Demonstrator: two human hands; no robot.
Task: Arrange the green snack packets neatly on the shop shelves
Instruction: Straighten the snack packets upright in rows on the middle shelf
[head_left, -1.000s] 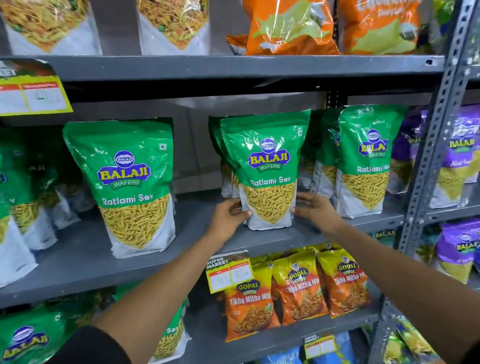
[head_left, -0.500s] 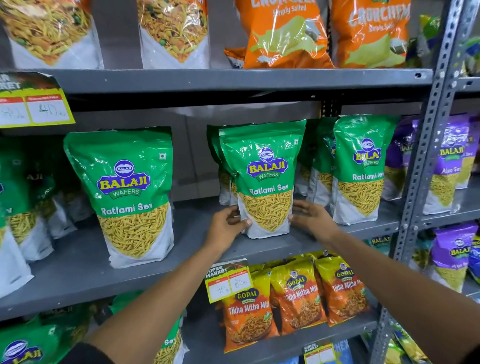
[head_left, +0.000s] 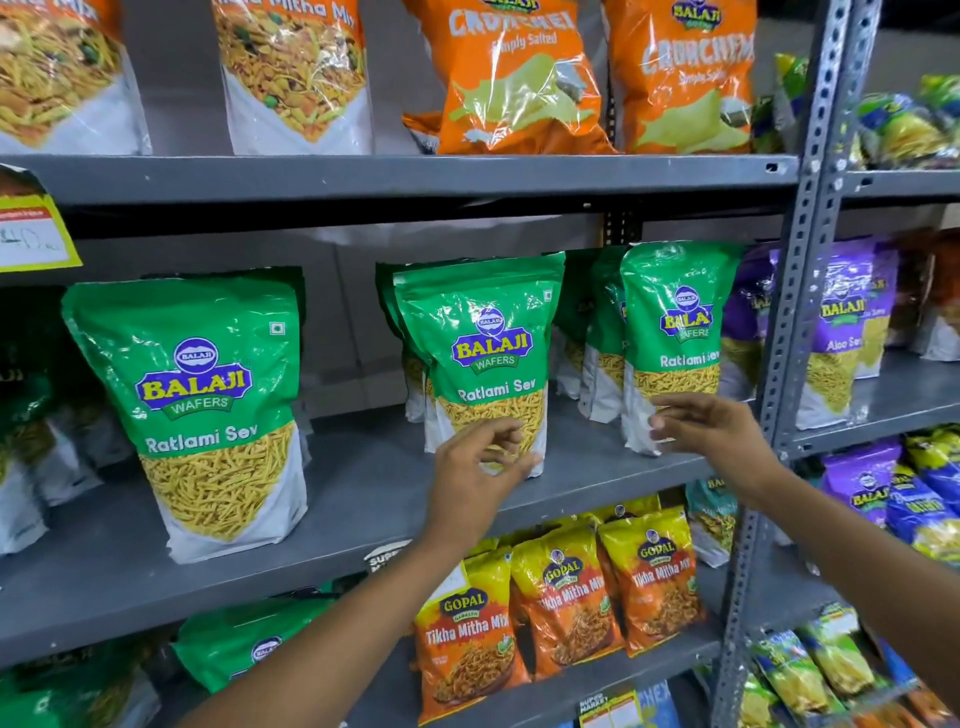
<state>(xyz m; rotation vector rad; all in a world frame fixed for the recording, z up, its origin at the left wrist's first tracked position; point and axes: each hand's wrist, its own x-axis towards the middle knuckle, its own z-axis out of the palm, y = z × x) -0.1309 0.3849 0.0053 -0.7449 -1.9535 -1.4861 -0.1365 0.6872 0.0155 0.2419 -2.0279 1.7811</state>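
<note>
Left hand (head_left: 475, 467) hovers loose and empty in front of the lower part of the middle green packet (head_left: 480, 358), fingers curled but gripping nothing; whether a fingertip brushes the pouch I cannot tell. Right hand (head_left: 711, 431) likewise open, fingers spread, just before the base of the right green packet (head_left: 675, 343) and holding nothing. Both pouches stand upright on the grey middle shelf (head_left: 363, 499), each fronting a short file of the same green pouches behind it. A third green packet (head_left: 202, 410) stands alone nearer the shelf's front edge, well apart to the left, with a wide bare gap between it and the middle file; more green pouches sit in shadow at far left. Judged step: squaring up the fronts. To do it well, nudge each pouch at its base rather than its top so it does not tip backward, keep labels facing out, and bring the fronts level with one another; the lone left pouch looks forward of the rest. Pouches have clear lower windows showing thin yellow sev strands, settled low, so weight sits at the bottom. Orange packets (head_left: 561, 608) occupy the shelf below, purple ones (head_left: 841, 332) the bay to the right.
</note>
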